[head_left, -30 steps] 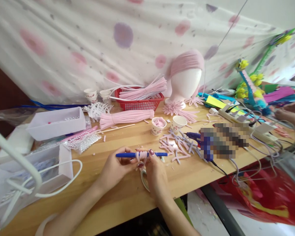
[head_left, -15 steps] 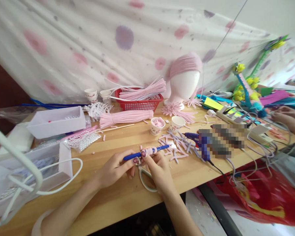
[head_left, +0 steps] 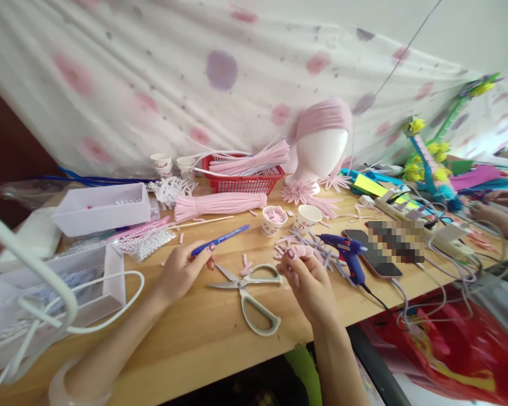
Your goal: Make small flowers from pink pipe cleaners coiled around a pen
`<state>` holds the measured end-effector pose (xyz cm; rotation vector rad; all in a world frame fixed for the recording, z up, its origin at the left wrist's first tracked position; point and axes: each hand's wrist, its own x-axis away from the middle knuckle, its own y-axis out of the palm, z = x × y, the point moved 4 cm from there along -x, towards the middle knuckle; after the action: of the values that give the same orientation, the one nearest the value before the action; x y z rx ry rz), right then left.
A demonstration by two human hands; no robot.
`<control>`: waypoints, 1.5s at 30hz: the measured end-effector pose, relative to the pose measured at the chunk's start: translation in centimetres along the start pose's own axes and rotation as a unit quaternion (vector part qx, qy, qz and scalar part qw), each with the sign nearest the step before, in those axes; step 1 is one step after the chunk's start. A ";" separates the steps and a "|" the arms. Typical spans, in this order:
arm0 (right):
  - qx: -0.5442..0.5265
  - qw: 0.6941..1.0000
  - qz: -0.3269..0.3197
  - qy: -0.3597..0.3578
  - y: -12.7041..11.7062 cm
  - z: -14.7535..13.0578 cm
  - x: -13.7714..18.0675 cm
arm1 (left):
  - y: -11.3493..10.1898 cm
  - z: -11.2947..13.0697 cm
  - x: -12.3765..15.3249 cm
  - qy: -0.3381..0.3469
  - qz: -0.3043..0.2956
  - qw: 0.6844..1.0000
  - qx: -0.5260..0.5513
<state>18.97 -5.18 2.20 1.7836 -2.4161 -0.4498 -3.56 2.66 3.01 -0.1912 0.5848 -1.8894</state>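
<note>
Left fingers [head_left: 204, 256] grip blue pen [head_left: 222, 239]; right fingers [head_left: 300, 270] pinch pink chenille stem [head_left: 302, 250] — best held lightly, lest it flatten.

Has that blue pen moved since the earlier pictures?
Yes: the blue pen has shifted left and slightly up in view, judged against the pink-filled paper cup.

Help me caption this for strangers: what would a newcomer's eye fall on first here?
Probably the white mannequin head in its pink wrap, at the back of the table, right of the red basket. Nearer, open scissors lie between the left hand, holding a blue pen, and the right hand, holding a pink piece. Behind hangs a pale sheet with pink and purple blotches.
</note>
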 end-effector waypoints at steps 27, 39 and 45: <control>-0.134 0.918 -0.289 0.237 6.6 2.3 3.9 | 2.9 2.0 1.8 0.066 -0.196 0.939 0.274; -0.081 0.932 -0.279 0.215 6.1 2.5 3.9 | 2.3 2.2 1.5 0.067 -0.138 0.966 0.209; 0.065 0.947 -0.262 0.177 5.0 2.1 3.3 | 2.1 2.7 1.5 0.075 -0.126 0.979 0.143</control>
<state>12.90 -6.59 1.41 2.3257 -1.7570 0.0053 -1.31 -0.16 4.09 0.0689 0.3943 -2.2238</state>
